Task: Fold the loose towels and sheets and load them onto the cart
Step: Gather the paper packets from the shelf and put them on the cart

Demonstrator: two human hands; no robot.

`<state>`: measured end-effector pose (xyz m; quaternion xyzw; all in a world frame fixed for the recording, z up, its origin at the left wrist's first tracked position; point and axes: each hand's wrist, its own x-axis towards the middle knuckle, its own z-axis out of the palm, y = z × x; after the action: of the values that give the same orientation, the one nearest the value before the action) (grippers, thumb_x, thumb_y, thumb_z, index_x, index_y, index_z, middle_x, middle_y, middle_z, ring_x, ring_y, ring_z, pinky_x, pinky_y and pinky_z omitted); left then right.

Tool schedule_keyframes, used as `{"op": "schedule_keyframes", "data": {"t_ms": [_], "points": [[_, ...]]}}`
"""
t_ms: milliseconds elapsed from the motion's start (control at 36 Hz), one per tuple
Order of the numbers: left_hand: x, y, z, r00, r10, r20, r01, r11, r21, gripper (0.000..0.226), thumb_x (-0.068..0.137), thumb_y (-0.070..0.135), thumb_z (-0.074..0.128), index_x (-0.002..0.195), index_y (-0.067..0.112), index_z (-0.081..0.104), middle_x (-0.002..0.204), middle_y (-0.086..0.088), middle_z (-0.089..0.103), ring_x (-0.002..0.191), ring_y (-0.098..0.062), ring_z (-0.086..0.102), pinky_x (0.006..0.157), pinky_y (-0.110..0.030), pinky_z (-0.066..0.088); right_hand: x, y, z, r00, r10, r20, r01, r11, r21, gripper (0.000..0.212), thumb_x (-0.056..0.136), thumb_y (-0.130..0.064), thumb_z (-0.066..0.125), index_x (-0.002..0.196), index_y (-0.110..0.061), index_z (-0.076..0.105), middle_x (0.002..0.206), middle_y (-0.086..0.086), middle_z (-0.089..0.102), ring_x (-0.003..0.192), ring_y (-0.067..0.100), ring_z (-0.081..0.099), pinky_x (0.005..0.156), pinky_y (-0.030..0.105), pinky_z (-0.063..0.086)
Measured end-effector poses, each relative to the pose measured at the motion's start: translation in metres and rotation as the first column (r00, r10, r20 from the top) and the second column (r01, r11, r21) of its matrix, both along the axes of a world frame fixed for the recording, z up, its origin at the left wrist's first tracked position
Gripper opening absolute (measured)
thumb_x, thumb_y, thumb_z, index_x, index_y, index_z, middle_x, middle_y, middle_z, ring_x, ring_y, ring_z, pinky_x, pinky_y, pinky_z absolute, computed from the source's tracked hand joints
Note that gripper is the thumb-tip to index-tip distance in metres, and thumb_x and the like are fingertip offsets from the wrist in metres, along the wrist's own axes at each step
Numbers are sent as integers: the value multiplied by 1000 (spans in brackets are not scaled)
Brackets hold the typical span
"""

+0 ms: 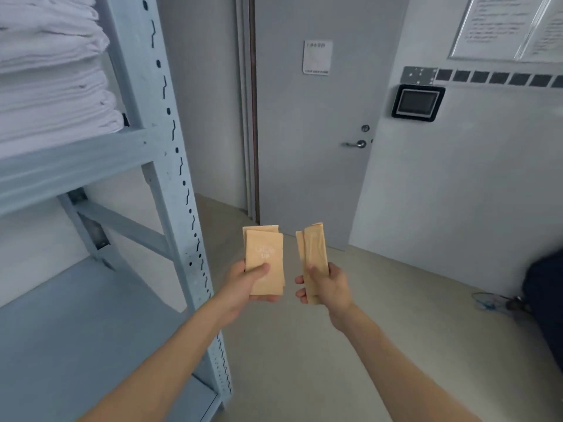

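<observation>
My left hand (246,283) grips a small stack of flat tan paper packets (264,254), thumb on the front face, held upright at waist height. My right hand (327,284) holds a second bunch of tan packets (313,249) edge-on, fingers curled round their lower end. The two bunches are a short gap apart over the floor. Folded white linens (51,71) lie stacked on the upper shelf of the grey metal rack (170,166) at the left. No cart is in view.
A grey door (310,153) with a lever handle (355,144) stands shut straight ahead. The rack's lower shelf (76,330) is at the lower left. A wall panel with a screen (418,102) hangs at right. A dark object (545,303) sits at the right edge on the beige floor.
</observation>
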<state>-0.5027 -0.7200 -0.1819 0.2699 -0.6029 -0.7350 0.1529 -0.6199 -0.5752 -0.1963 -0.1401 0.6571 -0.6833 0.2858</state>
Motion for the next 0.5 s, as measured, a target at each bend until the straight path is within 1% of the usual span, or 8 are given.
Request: {"op": "schedule_keyframes", "data": {"t_ms": [56,139,194,306,389,500], "points": [[-22,25,10,1000,-3,-25,3,1000,-5,31,98,14,61,126,0,58,115,-22,70,95,-41,71,74,-49,61,-20,21,7,1000,-3,-16,2,999,-42,24,101,-26,54,113,-5,51,81,14,70,54,27,60,50,32,51],[-53,61,19,999,-5,-41,5,1000,2,33,98,16,61,126,-1,57,116,-21,70,94,-42,71,83,-54,58,-47,50,12,999,-6,-37,3,997,-75,25,101,-28,54,112,-5,53,80,13,70,54,27,60,51,32,51],[-72,82,21,999,-6,-53,7,1000,12,34,98,16,61,126,-2,56,116,-22,70,96,-42,70,86,-56,57,-61,67,12,999,-5,-47,1,996,-84,25,101,-28,55,111,-5,54,79,12,69,54,26,60,52,33,52],[-103,115,20,994,-71,-84,74,997,28,30,99,16,58,125,1,59,108,-19,74,97,-37,72,79,-48,61,-92,95,9,998,-11,-56,6,996,-90,24,101,-25,53,111,-2,56,81,11,70,56,24,62,54,34,54],[-126,126,20,992,-92,-91,97,994,49,30,99,16,58,125,1,58,108,-18,74,98,-35,72,77,-45,61,-117,107,6,999,-9,-51,4,995,-96,23,101,-23,52,111,-2,56,84,12,71,56,25,63,55,36,55],[-153,125,20,992,-111,-67,113,993,34,31,99,16,57,127,2,57,107,-17,75,98,-34,72,76,-43,61,-144,106,1,1000,-13,-28,10,995,-99,22,101,-23,53,109,-3,57,80,9,71,55,25,63,54,35,55]]}}
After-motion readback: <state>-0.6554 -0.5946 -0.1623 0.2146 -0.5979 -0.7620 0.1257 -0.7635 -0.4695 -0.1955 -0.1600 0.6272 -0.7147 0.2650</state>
